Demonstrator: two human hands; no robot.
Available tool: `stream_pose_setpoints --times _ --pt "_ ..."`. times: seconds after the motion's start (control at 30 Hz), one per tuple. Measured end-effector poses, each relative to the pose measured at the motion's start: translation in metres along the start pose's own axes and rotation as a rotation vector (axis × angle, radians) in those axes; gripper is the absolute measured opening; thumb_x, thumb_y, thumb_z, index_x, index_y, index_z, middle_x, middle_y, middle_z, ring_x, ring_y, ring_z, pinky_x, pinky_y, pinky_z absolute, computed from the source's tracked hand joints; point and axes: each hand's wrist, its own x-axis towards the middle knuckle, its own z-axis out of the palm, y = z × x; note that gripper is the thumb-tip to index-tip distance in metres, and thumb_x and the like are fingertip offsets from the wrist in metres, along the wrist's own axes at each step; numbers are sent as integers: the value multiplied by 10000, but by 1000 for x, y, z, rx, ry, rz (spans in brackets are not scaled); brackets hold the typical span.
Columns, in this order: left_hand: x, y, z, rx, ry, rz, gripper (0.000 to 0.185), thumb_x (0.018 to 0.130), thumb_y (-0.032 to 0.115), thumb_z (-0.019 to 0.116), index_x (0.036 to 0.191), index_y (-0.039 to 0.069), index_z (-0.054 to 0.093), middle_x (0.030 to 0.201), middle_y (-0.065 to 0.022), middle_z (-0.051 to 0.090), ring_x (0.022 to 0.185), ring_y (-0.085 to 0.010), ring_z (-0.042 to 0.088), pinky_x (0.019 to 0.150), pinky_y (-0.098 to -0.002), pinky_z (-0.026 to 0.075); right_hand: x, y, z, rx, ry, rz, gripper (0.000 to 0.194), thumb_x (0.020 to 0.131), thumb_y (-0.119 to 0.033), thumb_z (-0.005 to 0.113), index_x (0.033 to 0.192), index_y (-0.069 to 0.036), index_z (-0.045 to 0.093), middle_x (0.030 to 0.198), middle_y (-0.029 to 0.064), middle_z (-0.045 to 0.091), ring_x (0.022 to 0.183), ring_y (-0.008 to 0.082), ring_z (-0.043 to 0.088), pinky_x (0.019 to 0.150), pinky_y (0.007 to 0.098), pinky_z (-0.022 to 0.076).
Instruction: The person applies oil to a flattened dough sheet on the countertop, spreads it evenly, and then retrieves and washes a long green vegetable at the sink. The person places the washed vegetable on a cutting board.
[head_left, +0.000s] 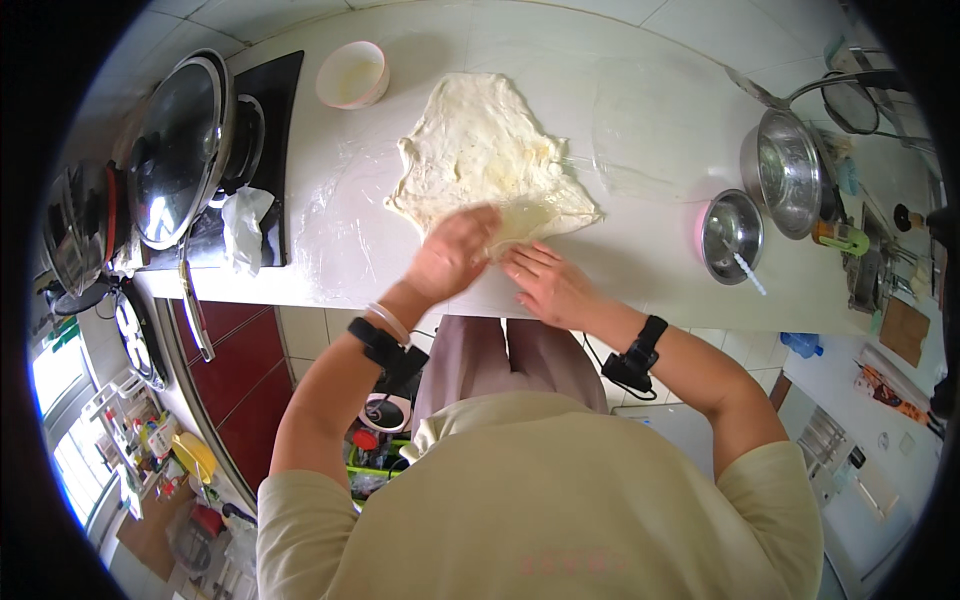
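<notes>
A wide, flattened sheet of pale dough (480, 142) lies on the white countertop (630, 255), with an uneven, ragged outline. Its lower part shines as if wet or oiled. My left hand (454, 251) is over the dough's near edge, slightly blurred, with its fingers bent inward; whether it pinches any dough is hidden. Beside it, my right hand (547, 285) rests at the same edge, fingers stretched toward the left and their tips touching the dough. Both wrists carry black strapped devices.
Left of the dough stands a bowl (352, 75) with a little pale liquid. A lidded pan (180, 150) sits on the black cooktop (274, 135). At right are a small metal bowl (731, 236) holding a white-handled utensil and a larger metal basin (787, 172). Clear film (645, 135) covers some counter.
</notes>
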Motion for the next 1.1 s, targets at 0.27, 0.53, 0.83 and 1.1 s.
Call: stream_pose_setpoints --times 0.27,0.53,0.83,1.1 --pt "-9 28 15 179 -147 46 531 733 181 719 1233 55 593 1309 -103 526 1272 -269 449 1065 -414 370 63 97 -54 -300 85 57 586 943 -355 522 1418 -34 402 1477 144 399 1392 273 335 1160 440 223" --pt "22 37 54 149 -255 104 668 754 289 715 1315 -11 512 1440 -135 431 1381 -269 334 1173 -398 241 93 133 -63 -441 -14 104 703 972 -514 414 1473 -31 315 1563 108 266 1463 228 185 1187 490 76" --pt "23 48 56 189 -369 28 810 754 357 718 1411 -3 408 1544 -159 274 1452 -267 212 1196 -394 173 131 150 -58 -462 -20 95 708 962 -539 412 1487 -76 304 1567 92 258 1460 230 191 1187 494 90" --pt "28 44 65 256 -465 86 842 763 384 716 1427 -7 375 1564 -152 230 1465 -277 173 1204 -408 126 147 175 -68 -404 -12 73 680 955 -490 461 1490 -101 303 1576 87 235 1460 229 193 1185 507 77"
